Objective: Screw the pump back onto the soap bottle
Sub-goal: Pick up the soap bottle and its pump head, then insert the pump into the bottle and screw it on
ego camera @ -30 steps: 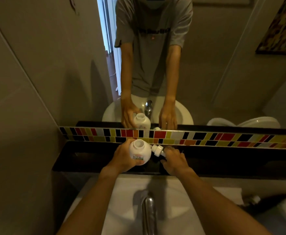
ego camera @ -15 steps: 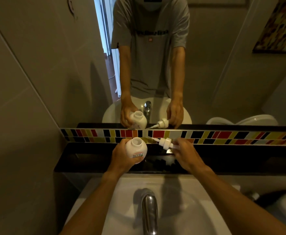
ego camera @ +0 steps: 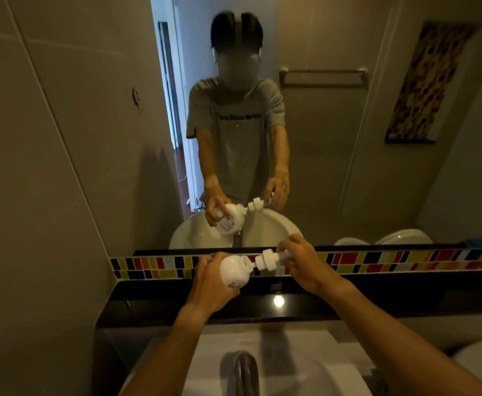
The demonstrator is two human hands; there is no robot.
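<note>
Head view, left hand (ego camera: 209, 284): wrapped around the soap bottle (ego camera: 234, 271), fingers curled on its far side, thumb on the near side; raised above the black ledge (ego camera: 154, 307).
Soap bottle: white, round-bodied, tipped so its open neck points right; label partly showing low on the body, print too small to read.
Right hand (ego camera: 302, 262): fingers pressed together around the head end of the pump (ego camera: 268, 260), held at the same height as the bottle.
Pump: white, lying nearly level, ribbed collar turned left toward the bottle neck; its tube reaches to the opening, collar just beside the neck, not yet seated on it.
Where: both items in the air in front of the coloured tile strip (ego camera: 377, 260), far side of the sink (ego camera: 291, 364).
Faucet (ego camera: 245, 372): near edge, centre, below the hands.
Mirror (ego camera: 334, 167): repeats the same hold, bottle left, pump right.
Toilet (ego camera: 480, 364): near right corner, partly seen.
</note>
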